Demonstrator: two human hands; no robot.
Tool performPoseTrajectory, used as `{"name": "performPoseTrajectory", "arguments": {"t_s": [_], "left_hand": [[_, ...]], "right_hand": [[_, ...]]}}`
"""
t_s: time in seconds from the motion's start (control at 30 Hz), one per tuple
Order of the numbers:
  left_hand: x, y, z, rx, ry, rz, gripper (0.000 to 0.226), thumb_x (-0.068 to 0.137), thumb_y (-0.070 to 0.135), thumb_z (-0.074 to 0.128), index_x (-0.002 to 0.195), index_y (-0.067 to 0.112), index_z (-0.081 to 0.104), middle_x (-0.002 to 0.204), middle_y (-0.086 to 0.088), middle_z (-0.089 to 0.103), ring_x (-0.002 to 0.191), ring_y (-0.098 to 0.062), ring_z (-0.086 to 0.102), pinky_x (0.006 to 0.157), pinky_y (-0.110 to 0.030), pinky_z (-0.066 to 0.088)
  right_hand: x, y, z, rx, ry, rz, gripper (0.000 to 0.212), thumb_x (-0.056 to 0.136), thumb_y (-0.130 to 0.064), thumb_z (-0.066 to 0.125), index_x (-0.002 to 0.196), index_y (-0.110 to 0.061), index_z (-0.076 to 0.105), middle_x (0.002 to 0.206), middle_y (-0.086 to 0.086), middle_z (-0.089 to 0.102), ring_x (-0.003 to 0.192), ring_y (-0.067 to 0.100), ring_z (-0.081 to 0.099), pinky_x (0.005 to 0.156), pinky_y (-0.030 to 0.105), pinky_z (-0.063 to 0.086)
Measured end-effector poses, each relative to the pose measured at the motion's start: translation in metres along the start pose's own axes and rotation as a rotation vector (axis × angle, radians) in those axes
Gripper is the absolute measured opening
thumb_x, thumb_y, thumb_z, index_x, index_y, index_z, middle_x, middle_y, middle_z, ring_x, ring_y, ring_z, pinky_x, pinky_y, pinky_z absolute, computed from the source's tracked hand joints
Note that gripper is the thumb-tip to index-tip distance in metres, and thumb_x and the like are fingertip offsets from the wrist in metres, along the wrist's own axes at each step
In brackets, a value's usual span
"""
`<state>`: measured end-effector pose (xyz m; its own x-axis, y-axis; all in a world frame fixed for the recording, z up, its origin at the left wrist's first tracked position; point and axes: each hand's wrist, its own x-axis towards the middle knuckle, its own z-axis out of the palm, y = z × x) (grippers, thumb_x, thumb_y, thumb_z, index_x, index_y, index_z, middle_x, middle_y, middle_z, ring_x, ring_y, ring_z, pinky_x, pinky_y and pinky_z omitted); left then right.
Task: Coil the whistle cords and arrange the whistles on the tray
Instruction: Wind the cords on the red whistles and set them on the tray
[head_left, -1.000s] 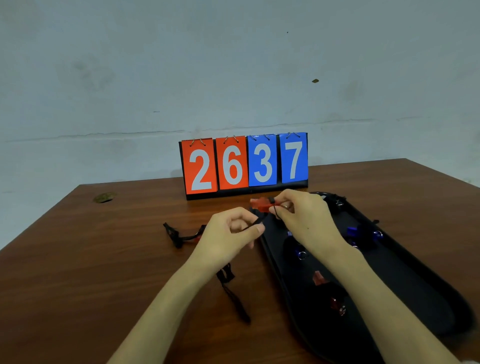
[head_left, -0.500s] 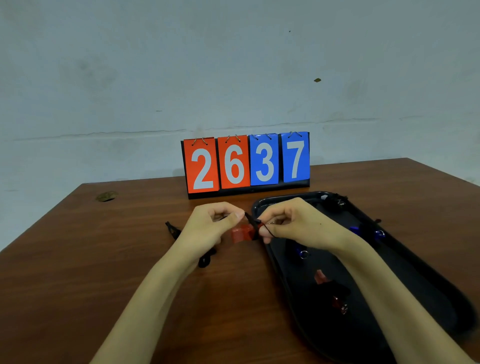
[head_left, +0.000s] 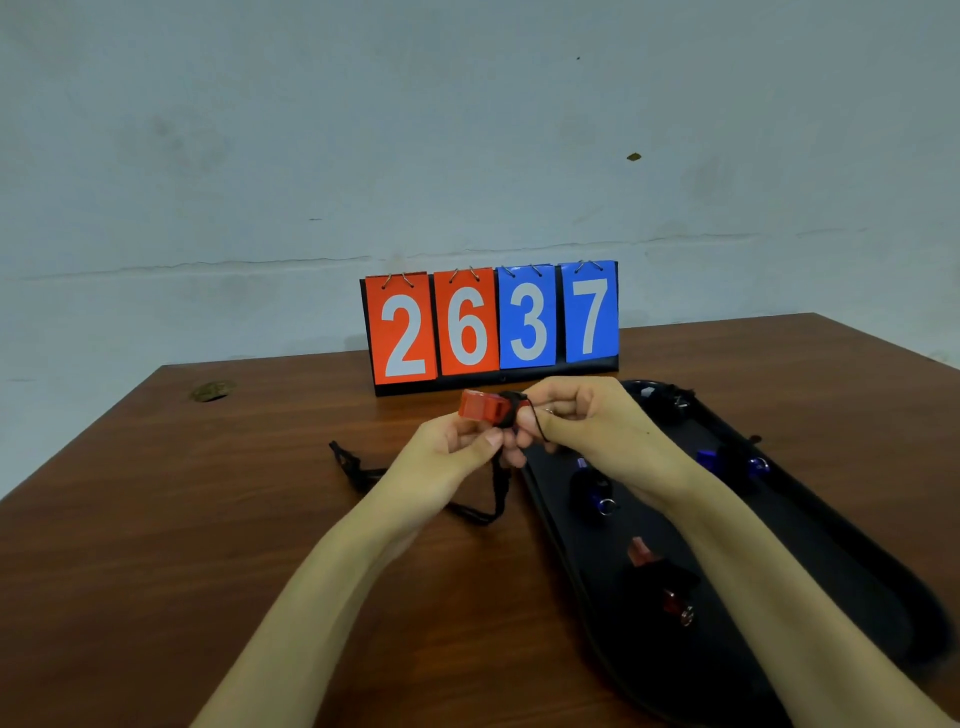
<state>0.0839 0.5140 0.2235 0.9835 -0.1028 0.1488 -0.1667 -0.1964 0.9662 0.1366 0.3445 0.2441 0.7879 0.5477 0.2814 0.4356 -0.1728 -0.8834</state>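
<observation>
Tray (head_left: 857, 561): I saw it at right on the table (head_left: 208, 519), holding other whistles (head_left: 641, 552), red near, blue farther.
Cord (head_left: 491, 501): trailed from the hands onto the table, left of the tray.
Left hand (head_left: 447, 457): pinched the cord just under the red whistle (head_left: 480, 405).
Right hand (head_left: 587, 421): clenched on the red whistle's black end, above the tray's far-left rim.
Scoreboard (head_left: 491, 322): farthest, read 2637.

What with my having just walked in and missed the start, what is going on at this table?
A person is coiling a whistle cord. The right hand holds a red whistle above the wooden table, while the left hand pinches its black cord just below; the rest of the cord trails down onto the table. On the right, a black tray holds several whistles, blue ones and red ones. A scoreboard reading 2637 stands behind.
</observation>
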Motion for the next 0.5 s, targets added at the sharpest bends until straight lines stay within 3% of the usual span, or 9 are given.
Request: {"name": "performPoseTrajectory", "arguments": {"t_s": [0.07,0.13,0.2,0.37,0.5], "left_hand": [[0.001,-0.002,0.003,-0.172,-0.038,-0.027,0.017,0.098,0.011,0.041,0.1,0.008,0.058,0.073,-0.003,0.062,0.069,-0.019,0.064,0.074,-0.027,0.053],[0.001,-0.004,0.007,-0.293,-0.064,-0.062,0.016,0.099,0.011,0.039,0.101,0.006,0.054,0.066,-0.004,0.051,0.049,-0.015,0.047,0.05,-0.025,0.041],[0.001,-0.005,0.009,-0.279,-0.061,-0.106,0.018,0.099,0.016,0.04,0.102,0.004,0.054,0.063,-0.003,0.047,0.041,-0.009,0.035,0.039,-0.019,0.028],[-0.001,-0.004,0.016,-0.076,-0.059,-0.118,0.017,0.098,0.023,0.042,0.106,0.009,0.048,0.055,-0.003,0.052,0.032,-0.008,0.029,0.034,-0.017,0.019],[-0.001,-0.005,0.02,0.09,-0.062,0.008,0.018,0.098,0.023,0.042,0.099,0.007,0.05,0.054,-0.004,0.054,0.03,-0.009,0.031,0.034,-0.017,0.023]], "right_hand": [[0.001,0.001,0.002,-0.005,0.078,0.009,0.008,0.088,-0.015,0.061,0.088,-0.019,0.067,0.074,-0.004,0.069,0.072,0.004,0.063,0.062,0.015,0.049],[0.002,0.002,0.003,-0.02,0.154,0.014,0.007,0.087,-0.016,0.061,0.087,-0.02,0.067,0.072,-0.006,0.069,0.07,0.001,0.062,0.061,0.011,0.048],[0.004,0.004,0.001,0.01,0.25,0.028,0.006,0.087,-0.016,0.061,0.086,-0.02,0.066,0.069,-0.007,0.069,0.068,-0.001,0.061,0.06,0.011,0.047],[0.007,0.011,-0.01,0.006,0.52,0.067,0.006,0.088,-0.015,0.061,0.093,-0.017,0.064,0.075,-0.003,0.069,0.061,-0.007,0.06,0.057,0.009,0.045],[0.007,0.019,-0.012,-0.23,0.633,0.086,0.013,0.088,-0.021,0.062,0.099,-0.015,0.065,0.084,0.0,0.069,0.077,0.006,0.063,0.067,0.017,0.048]]}}
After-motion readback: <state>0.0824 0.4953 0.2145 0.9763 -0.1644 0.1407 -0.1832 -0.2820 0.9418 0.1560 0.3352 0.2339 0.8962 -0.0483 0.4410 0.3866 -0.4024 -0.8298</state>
